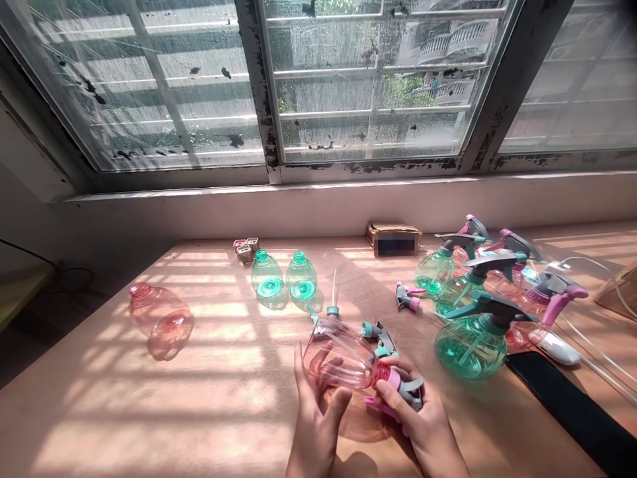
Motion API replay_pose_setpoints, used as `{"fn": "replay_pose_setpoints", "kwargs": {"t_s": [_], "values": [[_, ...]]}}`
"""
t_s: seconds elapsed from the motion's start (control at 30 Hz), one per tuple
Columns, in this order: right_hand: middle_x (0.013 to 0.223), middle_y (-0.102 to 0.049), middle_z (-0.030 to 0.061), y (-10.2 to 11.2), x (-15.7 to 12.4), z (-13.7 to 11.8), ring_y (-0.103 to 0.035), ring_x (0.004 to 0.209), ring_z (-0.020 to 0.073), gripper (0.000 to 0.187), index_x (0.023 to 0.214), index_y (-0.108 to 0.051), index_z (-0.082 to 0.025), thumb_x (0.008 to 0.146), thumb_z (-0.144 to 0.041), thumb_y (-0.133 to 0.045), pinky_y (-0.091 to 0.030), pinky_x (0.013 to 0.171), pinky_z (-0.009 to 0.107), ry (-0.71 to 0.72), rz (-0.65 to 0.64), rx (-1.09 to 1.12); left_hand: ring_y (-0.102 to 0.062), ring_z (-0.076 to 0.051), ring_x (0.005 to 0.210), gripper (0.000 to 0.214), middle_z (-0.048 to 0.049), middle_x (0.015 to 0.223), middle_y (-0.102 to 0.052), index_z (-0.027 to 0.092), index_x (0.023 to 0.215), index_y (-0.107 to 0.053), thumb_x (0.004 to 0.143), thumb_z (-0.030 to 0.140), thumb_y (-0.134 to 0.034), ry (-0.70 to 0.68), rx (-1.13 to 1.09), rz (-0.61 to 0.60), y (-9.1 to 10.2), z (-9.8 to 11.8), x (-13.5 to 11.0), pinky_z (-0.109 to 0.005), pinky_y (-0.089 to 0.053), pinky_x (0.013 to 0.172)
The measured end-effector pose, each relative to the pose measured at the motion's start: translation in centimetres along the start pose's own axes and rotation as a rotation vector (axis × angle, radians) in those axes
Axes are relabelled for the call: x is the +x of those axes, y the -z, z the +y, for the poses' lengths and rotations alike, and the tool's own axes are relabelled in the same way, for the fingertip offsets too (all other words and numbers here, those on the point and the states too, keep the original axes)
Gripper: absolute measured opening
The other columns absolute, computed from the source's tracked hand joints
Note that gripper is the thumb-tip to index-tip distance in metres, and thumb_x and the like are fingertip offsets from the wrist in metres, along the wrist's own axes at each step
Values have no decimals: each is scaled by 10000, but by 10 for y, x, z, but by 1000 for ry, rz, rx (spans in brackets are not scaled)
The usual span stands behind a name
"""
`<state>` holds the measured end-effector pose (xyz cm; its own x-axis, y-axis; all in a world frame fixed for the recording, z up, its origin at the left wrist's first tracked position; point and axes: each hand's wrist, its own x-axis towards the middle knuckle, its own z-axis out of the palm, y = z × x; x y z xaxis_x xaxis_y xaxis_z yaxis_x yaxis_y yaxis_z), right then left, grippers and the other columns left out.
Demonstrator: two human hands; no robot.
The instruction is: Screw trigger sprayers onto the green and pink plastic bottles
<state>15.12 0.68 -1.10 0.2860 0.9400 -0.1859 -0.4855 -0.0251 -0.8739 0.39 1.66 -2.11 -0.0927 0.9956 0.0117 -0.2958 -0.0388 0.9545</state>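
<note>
A clear pink spray bottle [343,355] lies sideways in the air just above the table, its base toward my left hand [318,398]. The fingers of that hand curl round the base and show through the plastic; the thumb stands a little off its near side. My right hand [411,405] grips the pink collar of the grey-and-pink trigger sprayer [409,392] at the bottle's neck. Inside the bottle runs a thin clear tube. Just beyond lie a teal-and-grey sprayer [381,337] and another sprayer with its tube pointing up [332,312].
At left stands an uncapped pink bottle [159,312]; farther back are two uncapped green bottles [267,275]. Several assembled green and pink spray bottles [470,348] crowd the right, near a black phone-like slab [552,405], white cables and a loose pink-grey sprayer [408,297]. A cardboard box [393,230] sits below the window.
</note>
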Motion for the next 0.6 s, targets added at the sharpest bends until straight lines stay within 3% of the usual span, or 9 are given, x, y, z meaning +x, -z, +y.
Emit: {"fn": "replay_pose_setpoints", "kwargs": {"t_s": [0.13, 0.3, 0.4, 0.5, 0.6], "values": [[870, -750, 30, -2, 0, 6, -663, 664, 151, 473, 949, -781, -190, 617, -424, -1021, -634, 612, 244, 4, -72, -5, -621, -369, 1355, 992, -205, 1578, -528, 266, 1636, -243, 860, 637, -736, 2, -8, 110, 1, -5, 4, -450, -543, 1085], [843, -729, 13, -1, 1, 8, -645, 640, 138, 494, 950, -763, -187, 602, -419, -1027, -628, 590, 237, -23, -56, 22, -464, -311, 1522, 924, -157, 1616, -516, 281, 1638, -261, 899, 603, -711, 30, 14, 152, 1, -2, 8, -400, -435, 1203], [809, -714, -1, -2, 1, 5, -643, 591, 133, 503, 925, -751, -184, 588, -434, -1028, -629, 572, 252, -43, -39, 25, -472, -318, 1517, 899, -163, 1588, -553, 280, 1635, -304, 896, 561, -731, 58, -5, 113, 1, 2, 7, -395, -459, 1185], [763, -703, -11, -2, 1, -1, -651, 579, 146, 522, 929, -755, -184, 581, -463, -1026, -637, 559, 266, -33, -5, 6, -585, -351, 1418, 941, -181, 1502, -631, 282, 1651, -286, 879, 545, -756, 106, -60, 45, 2, 3, 7, -434, -514, 1134], [753, -705, -16, -2, 0, -3, -655, 585, 152, 523, 939, -758, -184, 585, -459, -1026, -650, 565, 279, -16, 17, 6, -614, -352, 1388, 974, -181, 1470, -656, 282, 1660, -263, 870, 540, -771, 96, -70, 47, 1, 1, 6, -433, -528, 1123]]}}
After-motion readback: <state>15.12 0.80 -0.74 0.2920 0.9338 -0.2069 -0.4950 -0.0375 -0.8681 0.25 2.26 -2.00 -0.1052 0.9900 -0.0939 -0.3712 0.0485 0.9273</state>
